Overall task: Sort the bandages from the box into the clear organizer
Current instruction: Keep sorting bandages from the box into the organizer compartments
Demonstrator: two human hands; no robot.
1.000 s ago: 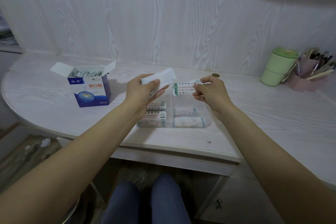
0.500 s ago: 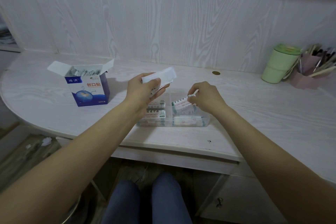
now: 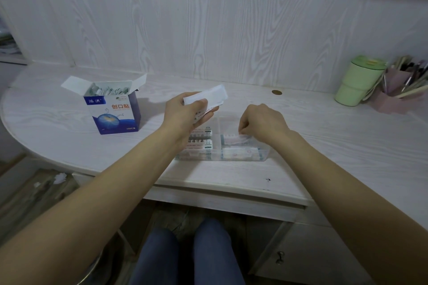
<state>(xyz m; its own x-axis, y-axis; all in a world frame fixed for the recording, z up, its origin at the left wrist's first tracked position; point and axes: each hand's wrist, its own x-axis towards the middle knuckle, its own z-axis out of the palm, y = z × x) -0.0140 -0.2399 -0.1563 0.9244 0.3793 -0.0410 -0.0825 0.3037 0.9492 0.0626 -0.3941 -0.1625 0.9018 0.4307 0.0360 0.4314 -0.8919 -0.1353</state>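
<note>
An open blue and white bandage box (image 3: 114,112) stands at the left of the desk, with several wrapped bandages inside. A clear organizer (image 3: 238,156) lies at the middle near the front edge, bandages stacked in its compartments. My left hand (image 3: 185,118) hovers above the organizer's left side and grips a small stack of white bandages (image 3: 206,96). My right hand (image 3: 261,122) reaches down into the organizer's back right compartment, fingers curled on a bandage (image 3: 234,140) lying there.
A green lidded cup (image 3: 357,81) and a pink holder of pens (image 3: 398,90) stand at the far right against the wall. A coin (image 3: 276,92) lies behind the organizer. My knees show below the desk edge (image 3: 208,192).
My right hand carried one bandage from beside the left hand's stack down into the organizer's back right compartment. The left hand stayed in place with its stack.
</note>
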